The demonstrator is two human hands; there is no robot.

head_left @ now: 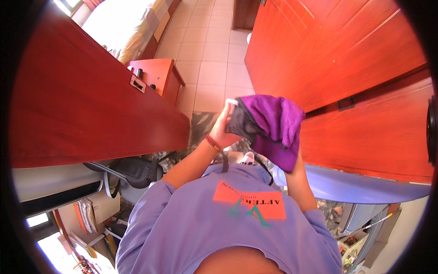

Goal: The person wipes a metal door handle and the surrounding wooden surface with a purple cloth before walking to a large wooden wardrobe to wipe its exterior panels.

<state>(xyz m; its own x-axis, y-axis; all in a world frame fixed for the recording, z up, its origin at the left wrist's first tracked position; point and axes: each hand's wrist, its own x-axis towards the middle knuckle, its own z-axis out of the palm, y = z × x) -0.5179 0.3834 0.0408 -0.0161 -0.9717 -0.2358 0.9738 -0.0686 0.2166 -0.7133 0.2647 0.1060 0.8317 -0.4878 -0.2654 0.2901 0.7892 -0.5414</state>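
Note:
A crumpled purple cloth (278, 121) with a dark grey part hangs in front of me, between my two hands. My left hand (222, 130) is closed on the dark grey edge, and a red beaded bracelet (213, 142) circles that wrist. At its fingertips shows a small white piece (232, 102), too blurred to name. My right hand (298, 165) is at the cloth's right side. The purple folds cover its fingers, so their grip is hidden.
Reddish wooden doors stand on the left (100, 100) and right (333, 50), with a tiled floor (205, 50) between them. Beyond lie a small wooden cabinet (157, 68) and a bed (123, 23). A black chair (137, 171) is at lower left, a blue plastic rim (346, 185) at right.

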